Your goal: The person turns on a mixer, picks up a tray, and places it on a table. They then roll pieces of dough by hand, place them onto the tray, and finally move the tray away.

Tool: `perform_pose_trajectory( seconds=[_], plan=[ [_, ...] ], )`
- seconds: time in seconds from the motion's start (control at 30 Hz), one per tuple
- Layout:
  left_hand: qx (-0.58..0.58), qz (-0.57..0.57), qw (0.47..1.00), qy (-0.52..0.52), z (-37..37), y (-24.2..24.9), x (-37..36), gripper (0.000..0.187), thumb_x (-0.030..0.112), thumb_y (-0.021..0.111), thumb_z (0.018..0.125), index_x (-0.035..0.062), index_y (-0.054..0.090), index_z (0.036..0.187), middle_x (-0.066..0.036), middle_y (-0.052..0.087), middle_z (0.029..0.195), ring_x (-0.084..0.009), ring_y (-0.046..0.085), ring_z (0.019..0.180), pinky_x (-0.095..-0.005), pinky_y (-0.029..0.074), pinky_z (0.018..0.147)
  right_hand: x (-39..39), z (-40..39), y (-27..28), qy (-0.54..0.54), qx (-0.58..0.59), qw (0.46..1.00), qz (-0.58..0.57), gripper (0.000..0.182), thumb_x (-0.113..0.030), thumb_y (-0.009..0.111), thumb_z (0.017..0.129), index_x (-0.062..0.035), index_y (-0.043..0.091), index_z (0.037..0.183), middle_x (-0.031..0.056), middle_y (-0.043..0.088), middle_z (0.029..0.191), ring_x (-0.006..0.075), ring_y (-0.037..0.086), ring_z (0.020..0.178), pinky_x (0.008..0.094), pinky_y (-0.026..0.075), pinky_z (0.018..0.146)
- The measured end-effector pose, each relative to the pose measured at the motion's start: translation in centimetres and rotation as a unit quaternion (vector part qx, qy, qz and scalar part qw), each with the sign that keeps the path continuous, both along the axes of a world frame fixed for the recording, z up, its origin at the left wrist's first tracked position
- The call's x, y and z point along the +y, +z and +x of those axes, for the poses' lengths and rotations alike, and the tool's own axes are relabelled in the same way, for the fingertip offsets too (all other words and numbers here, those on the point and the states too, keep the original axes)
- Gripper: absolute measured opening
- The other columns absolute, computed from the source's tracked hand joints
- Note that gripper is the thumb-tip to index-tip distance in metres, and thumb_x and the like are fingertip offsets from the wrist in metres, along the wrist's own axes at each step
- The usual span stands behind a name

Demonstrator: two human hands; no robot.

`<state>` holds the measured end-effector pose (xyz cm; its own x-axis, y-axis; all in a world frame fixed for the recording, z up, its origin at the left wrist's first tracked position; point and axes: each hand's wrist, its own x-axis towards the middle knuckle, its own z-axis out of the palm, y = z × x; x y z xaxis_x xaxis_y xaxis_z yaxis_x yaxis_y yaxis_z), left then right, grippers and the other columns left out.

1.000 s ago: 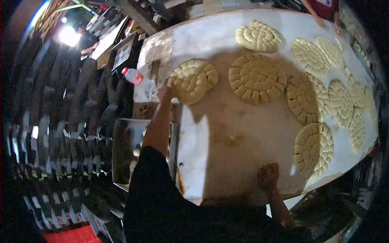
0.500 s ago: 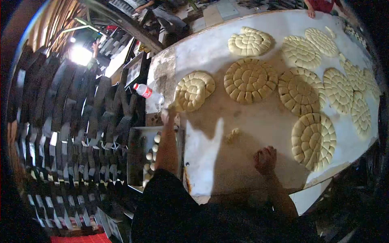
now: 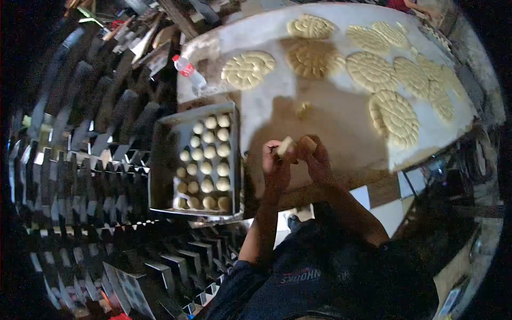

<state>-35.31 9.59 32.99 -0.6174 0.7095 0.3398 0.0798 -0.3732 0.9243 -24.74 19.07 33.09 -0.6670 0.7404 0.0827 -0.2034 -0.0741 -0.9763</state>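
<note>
My left hand [image 3: 276, 162] is closed around a pale piece of dough [image 3: 286, 145], held above the near part of the table. Close beside it, my right hand [image 3: 317, 159] has its fingers curled together; shadow hides whether dough is between them. Just beyond both hands, a small dough scrap [image 3: 304, 110] lies on the table [image 3: 341, 136]. Farther off on the left is a round of segmented dough [image 3: 248, 69]. Another such round [image 3: 394, 118] lies to the right of my hands.
A metal tray [image 3: 238, 160] with several rows of dough balls [image 3: 206, 168] stands left of my hands. Behind it is a red-capped plastic bottle [image 3: 190, 72]. More dough rounds [image 3: 372, 71] cover the far right. Dark metal pans [image 3: 80, 154] are stacked at left.
My left hand has come back from the far-left dough round toward me, and my right hand has moved left beside it. The view has shifted, bringing the tray of dough balls fully into sight.
</note>
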Motion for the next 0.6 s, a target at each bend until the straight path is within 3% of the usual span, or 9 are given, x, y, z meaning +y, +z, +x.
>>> perform_pose_trajectory(
  seconds=[0.03,0.1,0.2,0.3,0.33,0.4,0.43,0.47,0.6],
  plan=[
    [-0.056,-0.010,0.998,0.039,1.3,-0.5,-0.5,0.023,0.011,0.058,0.094,0.0032,0.044,0.110,-0.009,0.055,0.103,-0.0146,0.059,0.085,-0.0303,0.054,0.069,0.0,0.6,0.8,-0.094,-0.069,0.982,0.151,0.031,-0.023,0.065,0.089,0.0005,0.056,0.107,0.0118,0.066,0.093,0.0245,0.066,0.084,0.0358,0.054,0.077],
    [-0.044,-0.038,0.994,0.090,1.2,-3.2,-2.0,0.021,0.017,0.056,0.095,0.0033,0.045,0.108,-0.008,0.054,0.100,-0.0146,0.058,0.084,-0.0295,0.052,0.068,2.8,3.7,0.7,-0.004,-0.089,0.996,-0.014,0.028,-0.020,0.065,0.089,-0.0012,0.055,0.107,0.0091,0.066,0.089,0.0215,0.066,0.083,0.0341,0.055,0.070],
    [-0.068,-0.145,0.967,0.199,1.6,-6.6,-3.3,0.022,0.025,0.051,0.098,0.0055,0.047,0.106,-0.005,0.051,0.093,-0.0124,0.054,0.079,-0.0264,0.047,0.065,9.1,9.3,-4.0,-0.094,-0.125,0.985,0.069,0.029,-0.027,0.059,0.092,-0.0053,0.052,0.110,0.0065,0.061,0.088,0.0151,0.062,0.079,0.0296,0.052,0.063],
    [-0.243,0.013,0.961,0.133,2.8,-11.6,-3.3,0.017,0.020,0.054,0.095,0.0054,0.051,0.103,-0.008,0.055,0.087,-0.0182,0.055,0.078,-0.0316,0.047,0.066,11.2,12.4,-6.3,-0.230,-0.112,0.965,-0.058,0.037,-0.038,0.049,0.097,-0.0057,0.047,0.115,0.0063,0.055,0.090,0.0162,0.058,0.080,0.0306,0.049,0.067],
    [0.186,-0.089,0.965,0.159,3.3,-10.7,-3.6,0.021,0.024,0.056,0.091,0.0054,0.054,0.101,-0.010,0.055,0.087,-0.0233,0.055,0.080,-0.0364,0.046,0.068,12.0,14.1,-9.0,-0.172,-0.137,0.975,-0.008,0.037,-0.037,0.047,0.098,-0.0033,0.046,0.114,0.0087,0.054,0.091,0.0204,0.056,0.083,0.0343,0.048,0.071],
    [0.580,-0.178,0.778,0.164,1.6,-10.0,-1.9,0.026,0.028,0.059,0.087,0.0054,0.056,0.099,-0.012,0.056,0.086,-0.0283,0.056,0.083,-0.0412,0.045,0.071,14.5,17.0,-13.8,-0.111,-0.158,0.980,0.045,0.038,-0.037,0.044,0.099,-0.0009,0.046,0.113,0.0112,0.052,0.091,0.0246,0.055,0.086,0.0380,0.047,0.075],
    [0.578,-0.360,0.732,0.036,-0.5,-10.2,-1.3,0.033,0.035,0.062,0.083,0.0051,0.058,0.096,-0.014,0.056,0.087,-0.0326,0.055,0.087,-0.0457,0.044,0.075,15.7,18.1,-15.1,-0.037,-0.276,0.879,0.388,0.035,-0.033,0.049,0.094,-0.0022,0.049,0.110,0.0148,0.054,0.098,0.0289,0.054,0.095,0.0451,0.043,0.086],
    [0.543,-0.525,0.648,-0.096,-2.0,-9.4,-0.4,0.040,0.041,0.064,0.079,0.0048,0.059,0.094,-0.016,0.057,0.089,-0.0368,0.053,0.091,-0.0502,0.042,0.079,16.8,18.0,-14.8,0.043,-0.351,0.649,0.674,0.032,-0.030,0.054,0.089,-0.0035,0.052,0.108,0.0183,0.056,0.104,0.0332,0.053,0.105,0.0522,0.039,0.098],
    [0.489,-0.300,0.802,0.165,-3.9,-8.3,7.5,0.042,0.046,0.066,0.075,0.0069,0.062,0.090,-0.016,0.060,0.097,-0.0354,0.053,0.098,-0.0480,0.038,0.094,20.8,9.3,-9.1,0.170,-0.409,0.677,0.588,0.039,-0.024,0.055,0.084,0.0025,0.054,0.112,0.0285,0.051,0.116,0.0447,0.043,0.116,0.0539,0.024,0.109]
  ],
)
